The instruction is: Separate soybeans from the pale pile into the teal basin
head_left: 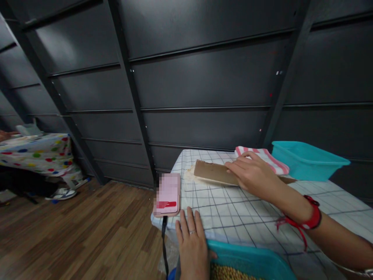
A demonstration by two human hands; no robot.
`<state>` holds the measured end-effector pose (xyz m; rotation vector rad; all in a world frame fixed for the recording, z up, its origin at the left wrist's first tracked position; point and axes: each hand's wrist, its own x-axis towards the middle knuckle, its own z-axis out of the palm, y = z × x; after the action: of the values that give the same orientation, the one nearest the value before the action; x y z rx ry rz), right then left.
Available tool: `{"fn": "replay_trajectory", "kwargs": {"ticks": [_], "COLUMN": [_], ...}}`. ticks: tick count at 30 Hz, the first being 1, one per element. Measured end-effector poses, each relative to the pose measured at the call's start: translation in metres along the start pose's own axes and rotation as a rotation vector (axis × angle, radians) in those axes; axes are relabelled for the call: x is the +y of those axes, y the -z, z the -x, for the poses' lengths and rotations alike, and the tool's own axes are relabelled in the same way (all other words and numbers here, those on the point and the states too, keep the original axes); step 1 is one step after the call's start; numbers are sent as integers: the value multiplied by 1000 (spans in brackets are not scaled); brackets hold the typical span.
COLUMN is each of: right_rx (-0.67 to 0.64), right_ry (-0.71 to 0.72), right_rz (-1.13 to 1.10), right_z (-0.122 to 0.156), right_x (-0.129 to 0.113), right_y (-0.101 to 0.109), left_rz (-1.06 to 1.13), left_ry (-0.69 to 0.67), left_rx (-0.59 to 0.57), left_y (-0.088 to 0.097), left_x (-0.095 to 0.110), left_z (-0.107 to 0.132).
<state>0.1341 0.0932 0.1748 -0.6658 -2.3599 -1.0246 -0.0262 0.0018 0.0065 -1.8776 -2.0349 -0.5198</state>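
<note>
My right hand (253, 173) grips a strip of brown cardboard (214, 172) by its top edge. The strip leans with its lower edge on the checked tablecloth (221, 210). Some pale powder (190, 172) lies at the strip's left end. My left hand (192, 245) lies palm down at the table's front edge, fingers stretched out. Its thumb is near the rim of a teal tub (244, 251). Inside this tub are yellowish beans (230, 272), partly cut off by the frame's bottom.
A phone (169, 194) with a black strap (164, 245) rests at the table's left corner. Behind my right hand are a striped pink-and-white towel (266, 157) and another teal tub (309, 159). A dark panelled wall (204, 85) rises behind. Far left, a person sits by a dotted-cloth table (37, 151).
</note>
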Motion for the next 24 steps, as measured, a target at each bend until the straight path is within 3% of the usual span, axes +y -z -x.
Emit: {"fn": "replay_trajectory", "kwargs": {"ticks": [5, 8, 11, 16, 24], "right_rx": [4, 13, 32, 55, 47], "right_ry": [109, 150, 149, 77, -99], "right_rz": [-95, -55, 17, 86, 117], "right_z": [-4, -10, -15, -17, -7], "right_x": [-33, -52, -57, -41, 16], "right_y": [5, -4, -21, -35, 7], "left_rz": [-6, -26, -46, -67, -28], "left_ry": [11, 4, 17, 10, 2], "left_rx": [-21, -30, -19, 13, -8], "left_y": [2, -2, -10, -22, -10], "left_x": [0, 0, 0, 1, 0], "left_z": [-1, 1, 3, 7, 3]}}
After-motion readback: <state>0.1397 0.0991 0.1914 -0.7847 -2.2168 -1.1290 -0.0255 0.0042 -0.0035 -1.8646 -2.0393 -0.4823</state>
